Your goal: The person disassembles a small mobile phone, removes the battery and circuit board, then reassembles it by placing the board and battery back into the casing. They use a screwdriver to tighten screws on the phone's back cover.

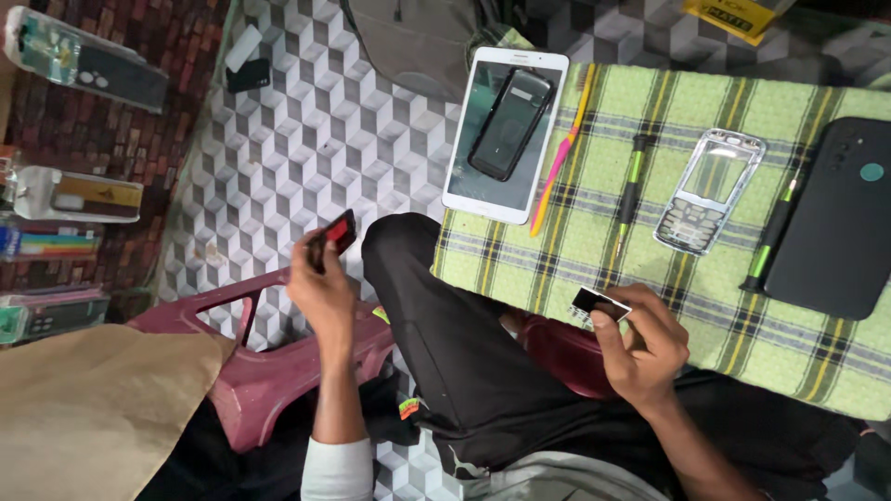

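While the left hand [320, 278] grips a red-black part [336, 236], the right hand [640, 343] pinches a small board [596, 304].

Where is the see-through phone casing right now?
In the head view, the clear phone casing lies on the green checked cloth, right of centre, between two green-handled screwdrivers.

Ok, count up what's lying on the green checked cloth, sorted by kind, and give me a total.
White tablet: 1
Black phone lying on the tablet: 1
Screwdrivers with green and black handles: 2
Pink and yellow toothbrush: 1
Clear keypad phone housing: 1
Large black phone back with round teal spot: 1
Total: 7
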